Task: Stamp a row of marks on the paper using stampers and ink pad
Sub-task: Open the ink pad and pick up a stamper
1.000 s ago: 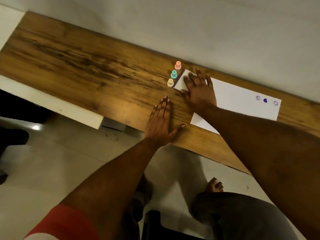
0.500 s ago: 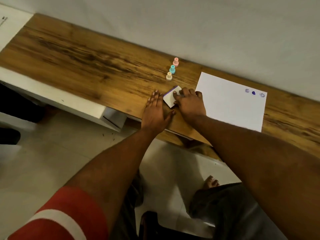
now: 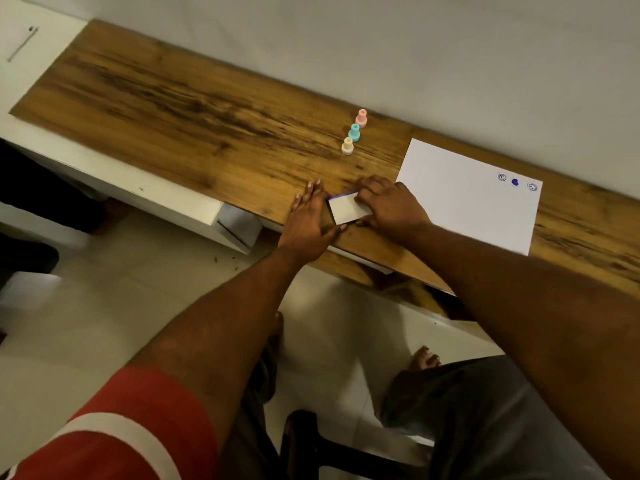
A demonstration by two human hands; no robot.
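A small white ink pad case point(image 3: 346, 209) with a purple edge lies near the front edge of the wooden table point(image 3: 207, 116). My right hand point(image 3: 391, 206) grips its right side with fingers curled over it. My left hand point(image 3: 310, 220) lies flat against its left side, thumb under the near corner. Three small stampers stand in a row behind: pink point(image 3: 361, 118), teal point(image 3: 354, 132), cream point(image 3: 347, 146). A white paper point(image 3: 460, 195) lies to the right with three purple marks point(image 3: 515, 182) near its far right corner.
A wall runs close behind the table. White shelving point(image 3: 145, 199) sits below the table's left front. Below are a tiled floor, my legs, a bare foot point(image 3: 424, 358) and a dark stool point(image 3: 311, 441).
My right hand has dragged the ink pad case from beside the stampers toward the front edge. My left hand has closed in on the case's left side.
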